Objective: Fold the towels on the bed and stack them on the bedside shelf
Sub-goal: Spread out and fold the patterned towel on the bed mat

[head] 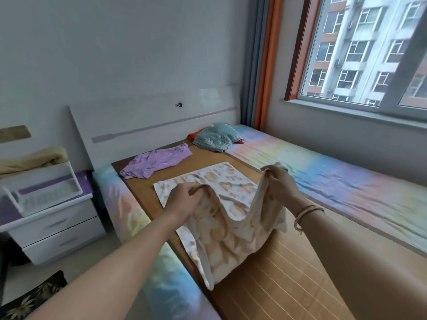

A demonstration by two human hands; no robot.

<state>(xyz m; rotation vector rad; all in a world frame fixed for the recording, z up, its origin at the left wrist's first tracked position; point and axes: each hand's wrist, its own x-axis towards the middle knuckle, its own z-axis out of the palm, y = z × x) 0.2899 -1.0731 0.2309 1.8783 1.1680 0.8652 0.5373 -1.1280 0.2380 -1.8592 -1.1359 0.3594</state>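
Head view: left hand (182,199) and right hand (278,181) pinch the cream patterned towel (221,229) mid-fold; the crumpled purple towel (159,163) lies unfolded, nothing visibly stacked.

Occlusion and cropping. Lifted near half of the towel (221,227) hides the part lying beneath it and a patch of mat (288,280). Fingertips of the left hand (182,199) and right hand (279,181) are buried in towel folds. Both forearms, the rug (30,299) and the window (369,49) are cut by frame edges. Print on the pillow (216,136) is too small to read.
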